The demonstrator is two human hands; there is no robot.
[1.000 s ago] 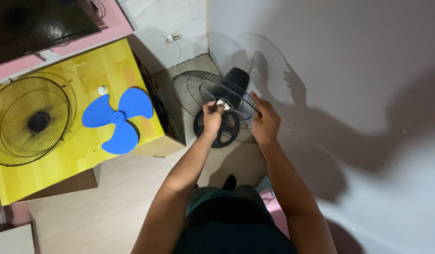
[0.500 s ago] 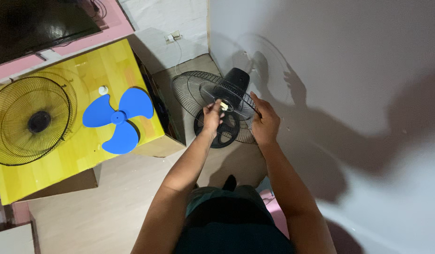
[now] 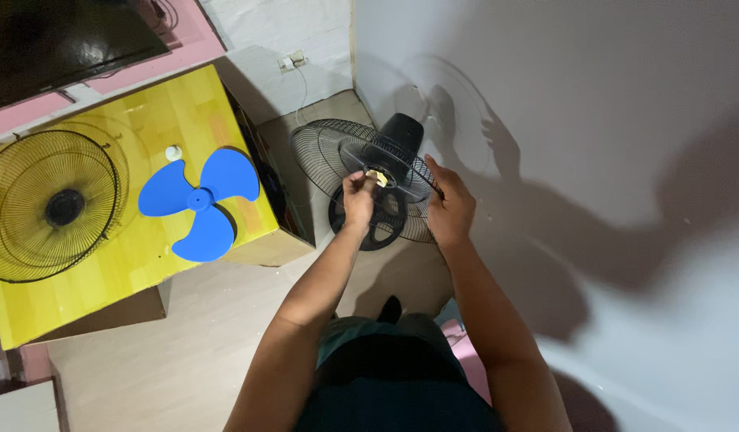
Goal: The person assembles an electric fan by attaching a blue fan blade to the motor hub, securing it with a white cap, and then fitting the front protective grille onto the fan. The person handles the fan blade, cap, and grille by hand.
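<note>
A black standing fan (image 3: 401, 140) stands by the wall with only its rear wire guard (image 3: 321, 152) mounted. My left hand (image 3: 358, 198) pinches a small pale nut (image 3: 377, 175) at the hub in the guard's middle. My right hand (image 3: 449, 206) grips the guard's right rim and steadies it. The fan's round black base (image 3: 379, 224) shows below my hands.
A yellow wooden table (image 3: 129, 248) at the left bears a blue three-blade propeller (image 3: 197, 202), a small white cap (image 3: 173, 153) and a black front wire guard (image 3: 45, 206). A dark screen (image 3: 57, 36) sits on a pink shelf at the top left.
My left hand's fingers have shifted slightly around the pale nut at the hub. My right hand has stayed on the guard's rim.
</note>
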